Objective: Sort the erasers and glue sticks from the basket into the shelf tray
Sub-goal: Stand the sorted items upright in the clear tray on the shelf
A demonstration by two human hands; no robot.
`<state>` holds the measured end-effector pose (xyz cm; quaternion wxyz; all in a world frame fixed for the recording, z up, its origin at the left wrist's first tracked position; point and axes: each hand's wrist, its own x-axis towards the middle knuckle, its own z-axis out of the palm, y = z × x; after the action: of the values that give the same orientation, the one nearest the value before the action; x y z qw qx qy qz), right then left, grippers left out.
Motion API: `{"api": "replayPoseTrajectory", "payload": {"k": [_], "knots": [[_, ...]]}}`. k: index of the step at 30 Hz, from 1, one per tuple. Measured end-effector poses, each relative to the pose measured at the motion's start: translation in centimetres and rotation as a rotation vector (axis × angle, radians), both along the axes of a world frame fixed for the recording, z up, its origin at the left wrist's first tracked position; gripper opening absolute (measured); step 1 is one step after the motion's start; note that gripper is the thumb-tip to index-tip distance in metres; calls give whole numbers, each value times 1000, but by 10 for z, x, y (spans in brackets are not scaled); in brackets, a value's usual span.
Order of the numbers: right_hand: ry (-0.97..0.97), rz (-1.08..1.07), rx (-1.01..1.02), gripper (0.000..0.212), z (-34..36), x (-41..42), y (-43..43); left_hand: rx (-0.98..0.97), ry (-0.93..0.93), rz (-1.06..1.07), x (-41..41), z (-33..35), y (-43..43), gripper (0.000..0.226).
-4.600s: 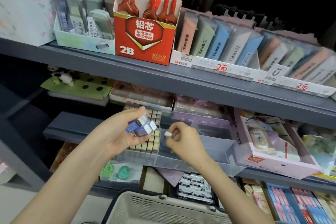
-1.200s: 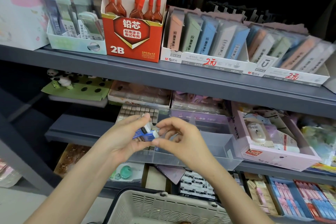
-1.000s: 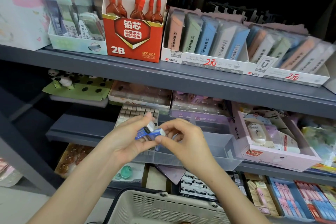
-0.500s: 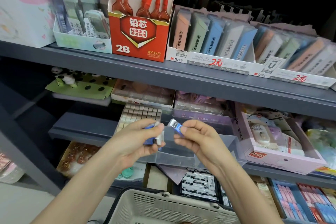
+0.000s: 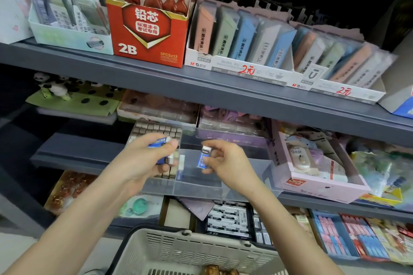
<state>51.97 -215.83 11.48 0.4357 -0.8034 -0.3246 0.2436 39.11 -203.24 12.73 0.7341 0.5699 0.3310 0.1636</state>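
blue erasers are gripped in the left hand; another eraser is pinched by the right hand above a clear tray.

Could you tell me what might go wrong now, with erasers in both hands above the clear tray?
1. The left hand grips several erasers at once; one could slip and drop toward the basket.
2. The right hand pinches a single eraser over the clear tray; released carelessly, it might knock over the standing eraser beside the divider.
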Motion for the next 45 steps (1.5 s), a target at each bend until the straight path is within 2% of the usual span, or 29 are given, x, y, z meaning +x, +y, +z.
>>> {"api": "replayPoseTrajectory", "payload": {"k": [2,4,9,12,17,23,31,35,37,39,41,45], "knots": [[50,51,-31,35,-4,-2,5,4,-9,8,1,-1,3,8],[10,76,-69,34,-8,-5,11,16,-9,10,0,-1,5,8],[-582,155,-283,24,-20,-1,21,72,9,2,0,-2,6,9],[-704,200,-276,26,-23,0,27,117,19,-4,1,-3,4,10],[-803,245,-256,25,-31,2,33,83,26,-18,2,-4,4,16],[-556,237,-137,16,-38,7,32,79,33,-11,2,-5,4,19],[-513,211,-133,6,-40,7,34,8,4,-6,3,-4,5,19],[-521,218,-138,12,-36,7,29,-51,5,-30,3,-6,7,19],[-501,134,-77,12,-28,5,24,-61,15,-57,3,-5,6,18],[-309,42,102,5,-15,-2,20,-20,28,-94,3,-4,5,16],[-44,50,243,9,-1,-10,17,57,27,-142,3,-3,2,17],[118,142,215,2,12,-16,16,333,52,-202,2,-5,-6,24]]}}
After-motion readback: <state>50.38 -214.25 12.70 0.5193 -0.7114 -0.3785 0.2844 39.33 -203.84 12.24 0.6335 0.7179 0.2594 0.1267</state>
